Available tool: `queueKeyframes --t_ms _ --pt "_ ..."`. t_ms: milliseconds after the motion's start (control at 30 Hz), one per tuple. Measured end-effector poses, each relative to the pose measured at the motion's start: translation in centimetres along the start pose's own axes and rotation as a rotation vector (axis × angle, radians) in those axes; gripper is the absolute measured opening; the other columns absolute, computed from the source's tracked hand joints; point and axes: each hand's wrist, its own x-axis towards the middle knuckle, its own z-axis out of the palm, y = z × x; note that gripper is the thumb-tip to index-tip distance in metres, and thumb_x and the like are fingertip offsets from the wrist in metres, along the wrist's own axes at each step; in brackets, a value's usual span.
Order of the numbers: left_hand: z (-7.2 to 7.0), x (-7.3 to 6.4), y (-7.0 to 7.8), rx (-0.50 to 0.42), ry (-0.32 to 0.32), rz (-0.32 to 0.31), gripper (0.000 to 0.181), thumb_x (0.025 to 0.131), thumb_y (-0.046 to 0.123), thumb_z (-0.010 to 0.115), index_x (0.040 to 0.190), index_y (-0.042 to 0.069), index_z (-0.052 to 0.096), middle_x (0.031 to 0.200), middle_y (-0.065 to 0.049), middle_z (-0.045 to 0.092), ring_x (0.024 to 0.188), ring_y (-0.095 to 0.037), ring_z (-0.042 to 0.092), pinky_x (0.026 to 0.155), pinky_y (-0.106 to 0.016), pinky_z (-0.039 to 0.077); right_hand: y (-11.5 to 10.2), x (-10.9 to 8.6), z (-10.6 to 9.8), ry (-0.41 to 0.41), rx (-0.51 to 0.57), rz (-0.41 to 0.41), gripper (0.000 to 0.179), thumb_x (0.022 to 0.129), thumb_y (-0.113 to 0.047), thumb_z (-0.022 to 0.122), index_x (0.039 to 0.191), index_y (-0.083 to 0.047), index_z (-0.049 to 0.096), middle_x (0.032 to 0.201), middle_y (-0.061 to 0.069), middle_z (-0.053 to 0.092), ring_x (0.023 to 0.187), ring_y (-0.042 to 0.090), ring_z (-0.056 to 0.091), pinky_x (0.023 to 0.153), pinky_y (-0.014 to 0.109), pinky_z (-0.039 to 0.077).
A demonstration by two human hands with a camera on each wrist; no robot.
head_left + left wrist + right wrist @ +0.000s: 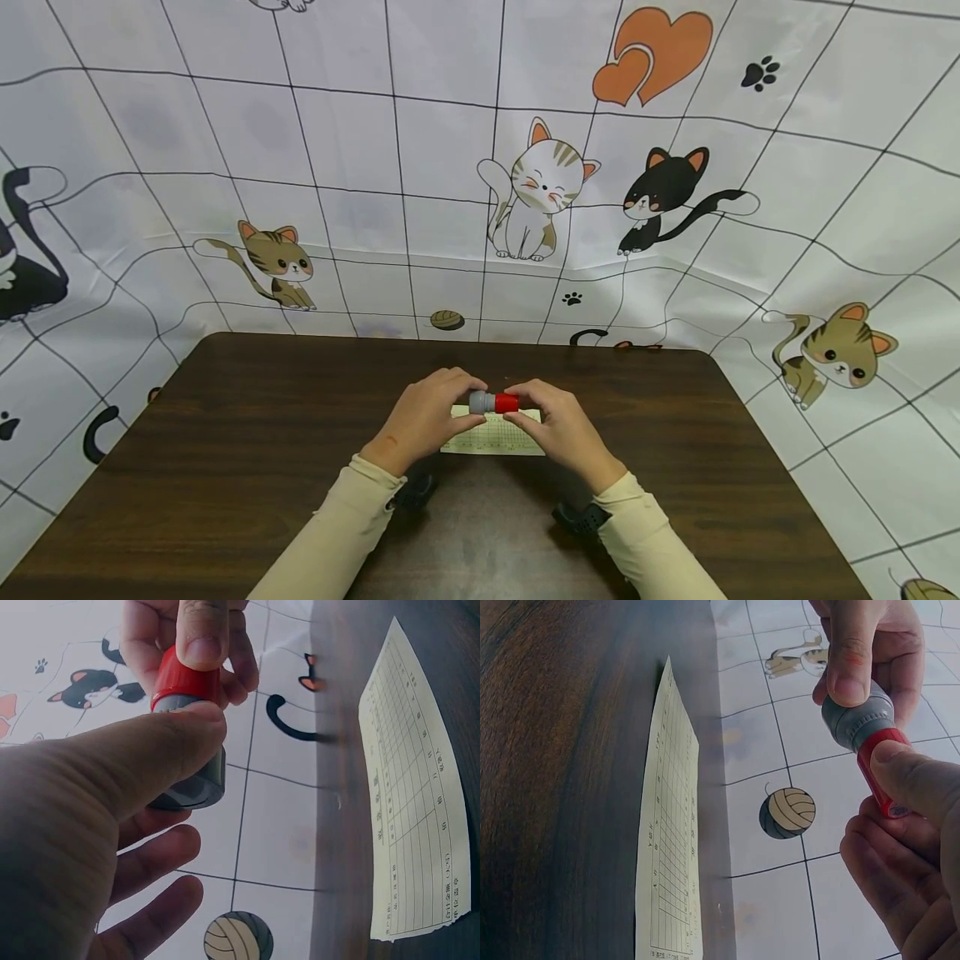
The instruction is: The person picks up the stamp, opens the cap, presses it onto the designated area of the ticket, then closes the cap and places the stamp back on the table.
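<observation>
A small flashlight (506, 403) with a wide grey head and a red body is held level between both hands, above a pale yellow printed sheet. My left hand (423, 414) pinches the grey head between thumb and fingers. From the other side, my right hand (561, 422) pinches the red body. In the right wrist view, ridges ring the grey head (847, 720) and the right thumb lies along the red part. The left wrist view shows the dark, shiny end face (199, 796) of the head, partly covered by the left hand.
The yellow sheet (491, 440), printed with a ruled table and small text, lies on the dark brown wooden table (247, 450) beneath the hands. A white grid-patterned cloth (442, 150) with cartoon cats hangs behind and around the table.
</observation>
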Motion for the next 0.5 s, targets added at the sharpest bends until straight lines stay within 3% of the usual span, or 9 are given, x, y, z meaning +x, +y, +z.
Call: queueKeyframes --t_ms 333,500 --pt "-0.05 -0.06 -0.02 -0.001 0.000 -0.009 0.041 0.084 0.033 0.089 0.119 0.016 0.075 0.114 0.003 0.074 0.103 -0.016 0.069 0.090 -0.035 0.060 -0.10 0.03 0.12 0.005 0.014 0.009 0.030 0.085 -0.009 0.085 0.113 -0.010 0.074 0.104 0.001 0.074 0.088 0.017 0.070 0.059 0.025 0.050" --pt "-0.12 -0.08 -0.12 -0.006 -0.005 0.007 0.040 0.084 0.030 0.089 0.119 0.016 0.075 0.116 0.002 0.073 0.105 -0.016 0.068 0.091 -0.035 0.060 -0.06 0.01 0.20 -0.015 0.025 0.010 0.030 0.086 -0.009 0.084 0.115 -0.010 0.073 0.107 0.002 0.074 0.094 0.020 0.073 0.066 0.033 0.056"
